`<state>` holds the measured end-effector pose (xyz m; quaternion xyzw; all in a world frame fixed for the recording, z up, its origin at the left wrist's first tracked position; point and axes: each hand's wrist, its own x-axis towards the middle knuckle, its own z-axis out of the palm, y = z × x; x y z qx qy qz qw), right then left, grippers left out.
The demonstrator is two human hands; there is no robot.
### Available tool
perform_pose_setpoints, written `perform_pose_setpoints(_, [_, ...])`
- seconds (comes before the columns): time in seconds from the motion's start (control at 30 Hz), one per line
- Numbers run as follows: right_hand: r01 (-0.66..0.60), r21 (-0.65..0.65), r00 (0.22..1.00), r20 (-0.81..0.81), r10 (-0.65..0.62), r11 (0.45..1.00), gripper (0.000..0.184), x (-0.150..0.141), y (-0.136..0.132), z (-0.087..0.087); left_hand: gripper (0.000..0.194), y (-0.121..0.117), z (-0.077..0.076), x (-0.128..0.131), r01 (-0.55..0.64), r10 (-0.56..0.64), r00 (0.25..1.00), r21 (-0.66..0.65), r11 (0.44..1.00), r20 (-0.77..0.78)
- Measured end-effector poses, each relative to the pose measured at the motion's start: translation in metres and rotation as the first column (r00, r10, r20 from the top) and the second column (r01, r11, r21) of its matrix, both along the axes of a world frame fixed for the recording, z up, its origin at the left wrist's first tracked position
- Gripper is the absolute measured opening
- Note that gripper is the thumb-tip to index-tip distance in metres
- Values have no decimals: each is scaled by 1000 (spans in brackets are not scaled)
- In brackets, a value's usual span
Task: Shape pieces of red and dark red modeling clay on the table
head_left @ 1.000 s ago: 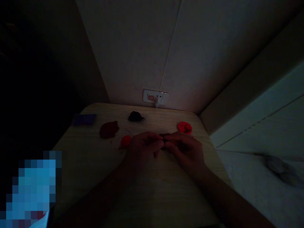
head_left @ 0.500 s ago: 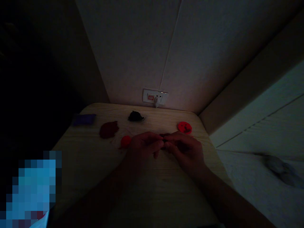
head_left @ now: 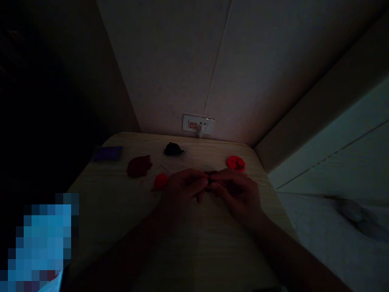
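Note:
My left hand (head_left: 185,186) and my right hand (head_left: 238,192) meet over the middle of the wooden tabletop, fingertips pinched close together. Between them is a small dark piece (head_left: 210,181), too dim to name, mostly covered by the fingers. Just left of my left hand lies a bright red lump (head_left: 160,181), partly hidden by that hand. Beyond my right hand rests a flat red disc (head_left: 236,163) with dark marks on it. A dark red flattened piece (head_left: 139,166) lies farther left, and a black lump (head_left: 173,149) sits on what looks like clear wrapping.
A purple packet (head_left: 107,153) lies at the table's (head_left: 194,243) far left corner. Behind the table, a wall socket (head_left: 198,124) holds a plug. A pale cabinet side (head_left: 331,158) stands at the right. The room is dim, and a blurred-out bright patch covers the lower left.
Both hands keep nearly the same place and pinch, with only slight finger movement. The picture is somewhat darker now. Objects on the table have not moved.

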<state>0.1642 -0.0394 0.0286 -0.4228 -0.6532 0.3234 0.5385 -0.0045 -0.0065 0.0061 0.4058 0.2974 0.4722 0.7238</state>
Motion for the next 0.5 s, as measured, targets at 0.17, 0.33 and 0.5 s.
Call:
perform_pose_setpoints(0.17, [1,-17,1000,-14,-1,1000,13,0,0,-1,20,0,2,0,-1,1,1000,-8,1000,-11])
perform_pose_setpoints(0.33, [1,-8,1000,7,-1,1000,13,0,0,0,18,-1,-1,-1,0,-1,1000,-14,1000,-7])
perform_pose_setpoints(0.5, [-15,-4,1000,-6,15,1000,14,0,0,0,18,0,-2,-1,13,-13,1000,2,1000,2])
